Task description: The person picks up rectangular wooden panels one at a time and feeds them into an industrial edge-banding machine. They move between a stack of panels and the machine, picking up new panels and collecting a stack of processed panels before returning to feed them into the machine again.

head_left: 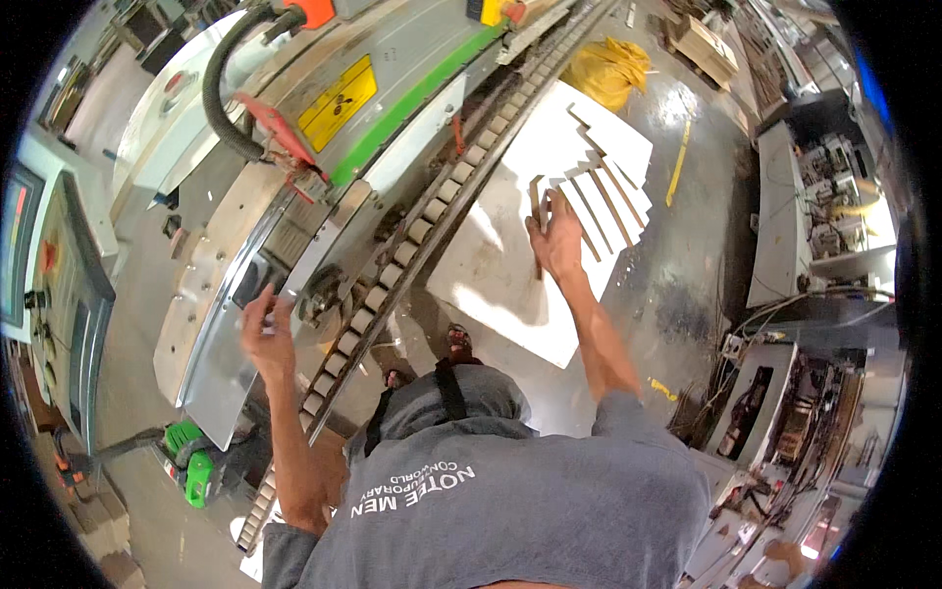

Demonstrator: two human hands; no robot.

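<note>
My left hand (267, 334) is raised beside the metal infeed plate (221, 378) of a large machine, fingers loosely bent and apart, with nothing visible in them. A dark block (258, 279) on the machine lies just beyond its fingertips. My right hand (557, 239) is over a white board (500, 280) to the right, its fingers closed on a narrow strip with a brown edge (539, 263). Part of that strip is hidden under the hand. Several similar white strips (610, 208) with brown edges lie side by side on the board, just right of the hand.
A roller track (404, 253) runs diagonally between my hands, along the machine with its green stripe (417, 103). A yellow sack (608, 74) sits past the board. At far left stands a control screen (18, 245); a green tool (196, 476) is lower left. Machinery (785, 412) lines the right.
</note>
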